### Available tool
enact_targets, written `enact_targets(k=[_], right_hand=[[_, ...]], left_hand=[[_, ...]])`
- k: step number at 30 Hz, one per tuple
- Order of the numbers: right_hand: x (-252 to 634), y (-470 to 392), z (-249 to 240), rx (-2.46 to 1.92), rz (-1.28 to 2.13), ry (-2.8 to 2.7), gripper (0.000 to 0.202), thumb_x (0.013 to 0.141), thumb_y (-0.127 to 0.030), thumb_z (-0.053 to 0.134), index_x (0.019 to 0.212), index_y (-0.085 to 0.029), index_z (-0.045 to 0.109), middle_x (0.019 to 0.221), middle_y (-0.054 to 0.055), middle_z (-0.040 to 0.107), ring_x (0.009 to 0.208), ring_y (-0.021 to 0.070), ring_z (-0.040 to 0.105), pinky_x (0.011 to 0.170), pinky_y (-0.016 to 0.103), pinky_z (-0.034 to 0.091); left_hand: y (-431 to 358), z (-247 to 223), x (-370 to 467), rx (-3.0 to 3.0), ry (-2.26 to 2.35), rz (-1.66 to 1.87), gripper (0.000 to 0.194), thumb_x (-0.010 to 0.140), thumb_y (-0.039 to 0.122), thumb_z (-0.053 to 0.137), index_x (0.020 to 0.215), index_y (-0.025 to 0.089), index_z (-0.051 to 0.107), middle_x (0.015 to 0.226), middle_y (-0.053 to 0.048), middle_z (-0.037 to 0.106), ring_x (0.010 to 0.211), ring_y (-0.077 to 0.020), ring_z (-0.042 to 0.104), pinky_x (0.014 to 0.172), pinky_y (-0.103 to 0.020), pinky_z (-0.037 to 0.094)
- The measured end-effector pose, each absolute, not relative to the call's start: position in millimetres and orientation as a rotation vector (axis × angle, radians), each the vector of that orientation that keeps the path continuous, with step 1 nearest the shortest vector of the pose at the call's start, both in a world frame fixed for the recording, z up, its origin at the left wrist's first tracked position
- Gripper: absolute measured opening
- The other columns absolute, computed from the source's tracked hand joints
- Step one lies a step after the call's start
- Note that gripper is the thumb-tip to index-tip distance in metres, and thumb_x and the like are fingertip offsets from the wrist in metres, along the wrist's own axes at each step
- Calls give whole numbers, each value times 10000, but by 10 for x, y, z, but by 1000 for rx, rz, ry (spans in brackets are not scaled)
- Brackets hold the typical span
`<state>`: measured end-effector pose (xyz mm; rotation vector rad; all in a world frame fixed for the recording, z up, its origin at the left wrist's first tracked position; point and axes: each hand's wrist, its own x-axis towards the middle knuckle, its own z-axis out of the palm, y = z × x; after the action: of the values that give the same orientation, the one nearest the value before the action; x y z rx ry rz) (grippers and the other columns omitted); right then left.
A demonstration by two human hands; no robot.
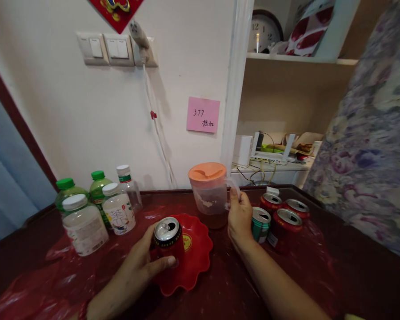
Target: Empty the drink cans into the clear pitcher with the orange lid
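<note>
My left hand (143,258) is wrapped round a red drink can (169,242) with a black band and an opened silver top. The can stands upright over the left part of a red scalloped plate (200,262); whether it touches the plate is hidden. My right hand (240,220) grips the handle of a clear plastic pitcher (208,195) with an orange lid (207,171). The pitcher is upright behind the plate, its base at or just above the table; I cannot tell which.
Several bottles (86,229) with green or white caps stand at the left. On the right are several red cans (285,226) and a green can (260,225). Red plastic film (53,280) lies on the dark table. Behind are a wall, a router (270,155) on a shelf and a floral curtain (370,146).
</note>
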<state>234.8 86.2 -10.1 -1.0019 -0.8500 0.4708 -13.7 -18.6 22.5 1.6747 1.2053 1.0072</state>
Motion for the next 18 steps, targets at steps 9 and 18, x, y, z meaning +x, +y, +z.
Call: enact_targets(k=[9,18], right_hand=[[2303,965,-257,-1033,449,-888,344,1013,-489,561,1006,-153,637,850,2,630,679,129,603,649,298,536],[2288,540,432,-827,-14,-1105,367,944,-346,583,1277,-216,501,1402,135,499,1347,282,433,1134,547,319]], left_hand=[[-173,217,-158,1676,1203,1001,747,787,449,795,1424,253,457,1485,-98,563,1386,-350,508,1184,-502,385],[-131,493,-41,1781,1273,1021,795,698,535,832,1384,251,548,1409,-106,637,1338,-397,549,1167,-550,400]])
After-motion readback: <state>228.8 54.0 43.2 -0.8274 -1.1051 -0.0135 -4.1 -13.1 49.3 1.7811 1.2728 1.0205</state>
